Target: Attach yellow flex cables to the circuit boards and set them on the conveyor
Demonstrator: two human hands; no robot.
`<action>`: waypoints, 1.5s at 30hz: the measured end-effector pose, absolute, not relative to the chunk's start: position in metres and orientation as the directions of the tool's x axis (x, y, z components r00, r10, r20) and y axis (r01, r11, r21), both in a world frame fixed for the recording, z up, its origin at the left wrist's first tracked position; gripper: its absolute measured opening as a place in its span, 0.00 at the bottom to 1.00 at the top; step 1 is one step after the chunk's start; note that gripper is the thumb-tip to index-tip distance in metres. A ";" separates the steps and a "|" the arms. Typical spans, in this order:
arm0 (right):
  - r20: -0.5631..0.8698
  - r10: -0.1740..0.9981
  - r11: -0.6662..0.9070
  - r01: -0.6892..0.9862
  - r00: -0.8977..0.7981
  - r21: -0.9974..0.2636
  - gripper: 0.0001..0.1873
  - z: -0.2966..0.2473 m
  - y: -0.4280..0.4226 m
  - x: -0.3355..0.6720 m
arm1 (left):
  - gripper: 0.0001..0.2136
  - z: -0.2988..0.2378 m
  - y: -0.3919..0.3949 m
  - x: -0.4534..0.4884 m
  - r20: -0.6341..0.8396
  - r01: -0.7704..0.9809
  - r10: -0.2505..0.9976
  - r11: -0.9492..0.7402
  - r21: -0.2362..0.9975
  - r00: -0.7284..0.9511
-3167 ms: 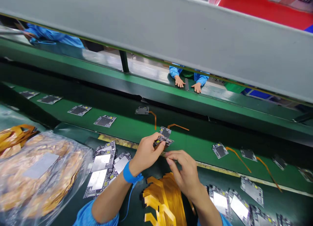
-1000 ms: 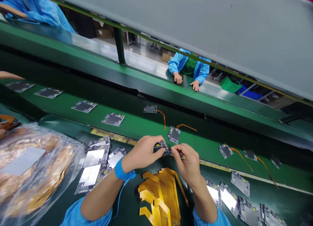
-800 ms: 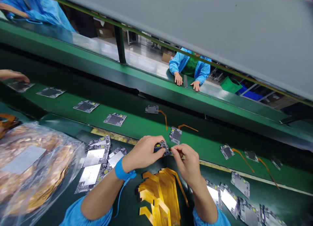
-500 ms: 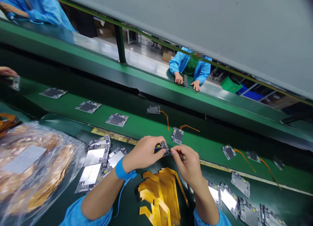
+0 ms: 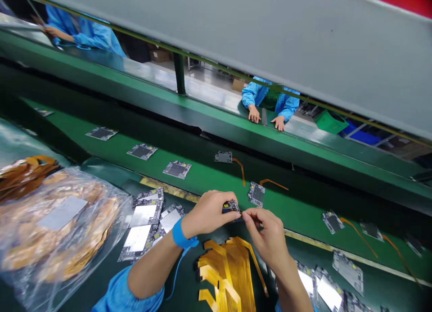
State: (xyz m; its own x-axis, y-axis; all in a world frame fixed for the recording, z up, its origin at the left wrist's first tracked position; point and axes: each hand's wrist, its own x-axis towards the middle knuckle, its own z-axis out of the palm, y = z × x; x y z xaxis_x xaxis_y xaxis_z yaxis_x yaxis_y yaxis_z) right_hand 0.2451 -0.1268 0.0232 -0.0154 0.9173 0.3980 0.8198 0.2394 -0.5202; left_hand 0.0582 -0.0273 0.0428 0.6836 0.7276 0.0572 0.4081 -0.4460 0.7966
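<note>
My left hand (image 5: 214,212) is closed on a small circuit board (image 5: 231,206), pinching it between thumb and fingers above the near edge of the green belt. At the board's right edge, my right hand (image 5: 268,233) pinches what looks like the end of an orange flex cable, mostly hidden by the fingers. Below both hands lies a pile of yellow-orange flex cables (image 5: 232,271). A blue wrist strap (image 5: 182,235) with a cord circles my left wrist. Stacked circuit boards (image 5: 143,215) lie left of my left forearm, and more boards (image 5: 329,291) lie beyond my right forearm.
Along the green conveyor belt (image 5: 199,168) lie several boards, some with orange cables attached. A clear plastic bag (image 5: 101,258) of copper-coloured cables stands at left. Opposite, a person in blue sleeves rests both hands (image 5: 254,114) on a ledge; another person (image 5: 101,37) is at far left.
The whole view has shifted, so most things appear further right and slightly lower. Both hands remain together at the board. The other person's hand with a board at the left edge is out of view.
</note>
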 end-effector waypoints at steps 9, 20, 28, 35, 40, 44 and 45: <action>0.393 0.918 0.298 0.729 -0.042 -0.617 0.10 0.025 -0.124 0.246 | 0.10 0.045 -0.029 0.060 0.068 0.465 0.748 -0.478 0.745 0.660; 0.386 0.922 0.302 0.684 -0.033 -0.664 0.07 0.014 -0.125 0.252 | 0.13 0.042 -0.027 0.058 0.090 0.428 0.744 -0.474 0.769 0.662; 0.289 0.957 0.219 0.621 0.013 -0.752 0.06 0.021 -0.123 0.246 | 0.14 0.042 -0.027 0.059 0.086 0.446 0.739 -0.490 0.749 0.668; 0.184 0.983 0.150 0.505 0.019 -0.850 0.05 0.026 -0.120 0.242 | 0.10 0.038 -0.023 0.057 0.033 0.476 0.719 -0.494 0.728 0.694; 0.169 0.985 0.136 0.467 0.029 -0.874 0.09 0.023 -0.120 0.239 | 0.14 0.025 -0.015 0.054 -0.003 0.399 0.633 -0.484 0.779 0.774; 0.217 0.976 0.164 0.592 0.019 -0.789 0.06 0.023 -0.117 0.240 | 0.18 0.000 0.001 0.042 -0.018 0.363 0.610 -0.447 0.817 0.792; 0.216 0.976 0.170 0.614 0.001 -0.771 0.05 0.023 -0.115 0.242 | 0.18 -0.008 0.008 0.037 -0.020 0.359 0.616 -0.432 0.827 0.788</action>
